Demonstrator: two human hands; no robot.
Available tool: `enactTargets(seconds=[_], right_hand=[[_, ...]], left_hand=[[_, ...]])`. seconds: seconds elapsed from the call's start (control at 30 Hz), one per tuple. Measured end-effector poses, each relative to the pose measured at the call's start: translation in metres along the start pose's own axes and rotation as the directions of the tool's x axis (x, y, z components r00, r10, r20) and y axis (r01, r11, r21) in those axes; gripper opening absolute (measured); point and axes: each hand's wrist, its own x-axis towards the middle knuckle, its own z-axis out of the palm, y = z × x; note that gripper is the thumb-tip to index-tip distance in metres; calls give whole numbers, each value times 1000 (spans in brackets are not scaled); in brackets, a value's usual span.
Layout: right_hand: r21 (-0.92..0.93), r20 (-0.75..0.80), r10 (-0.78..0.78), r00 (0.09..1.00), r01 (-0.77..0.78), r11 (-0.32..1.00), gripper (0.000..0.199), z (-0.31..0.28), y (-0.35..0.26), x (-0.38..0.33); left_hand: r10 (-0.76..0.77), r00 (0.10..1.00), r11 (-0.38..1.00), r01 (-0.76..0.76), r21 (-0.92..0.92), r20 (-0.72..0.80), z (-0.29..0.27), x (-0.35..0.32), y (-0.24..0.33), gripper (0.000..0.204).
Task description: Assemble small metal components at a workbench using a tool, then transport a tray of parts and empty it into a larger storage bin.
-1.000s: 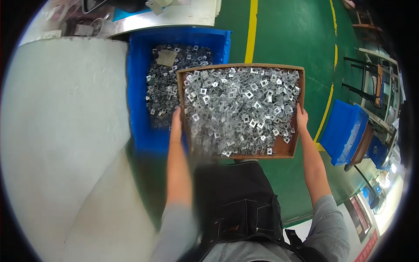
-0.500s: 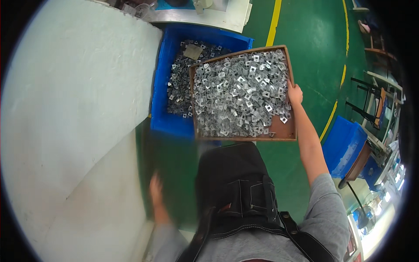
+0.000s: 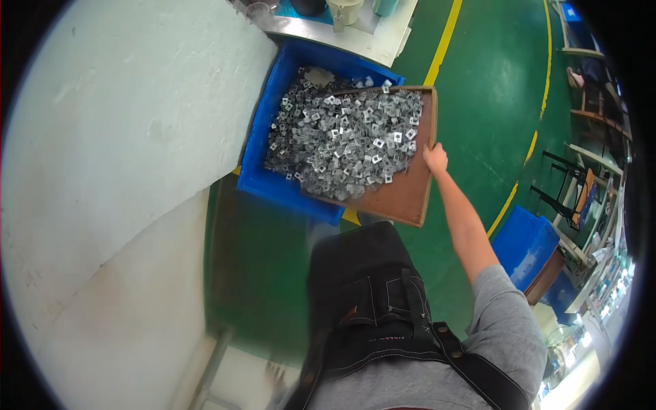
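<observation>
My right hand (image 3: 436, 158) grips the right rim of a shallow brown tray (image 3: 410, 188), fingers wrapped round its edge. The tray is tilted down to the left over a blue bin (image 3: 283, 188). Small silvery metal clips (image 3: 369, 137) with square holes slide off its lower side into the bin, leaving the tray's right and near parts bare. More such clips lie in the bin, with a flat greyish piece (image 3: 318, 76) at the far end. My left hand (image 3: 277, 374), blurred and partly hidden by my body, is low at the left with fingers apart, holding nothing visible.
A white wall (image 3: 137, 137) stands close on the left. Beyond the bin is a metal-topped table (image 3: 362, 41) with containers. Yellow lines (image 3: 444, 44) mark the green floor. On the right are another blue bin (image 3: 523, 246) and a chair (image 3: 574, 191).
The tray has tipped and moved left over the bin, and its clips have slid leftward into it. My left hand has drawn back toward my body.
</observation>
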Motion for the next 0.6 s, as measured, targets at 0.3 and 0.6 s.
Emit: enactTargets(seconds=[0.3, 0.6], right_hand=[[57, 100, -67, 993, 62, 996, 42, -33, -8, -54], [217, 187, -192, 963, 150, 965, 53, -104, -128, -157]], left_hand=[[126, 992, 988, -128, -82, -25, 131, 25, 21, 20], [879, 337, 207, -907, 367, 337, 378, -126, 270, 49]])
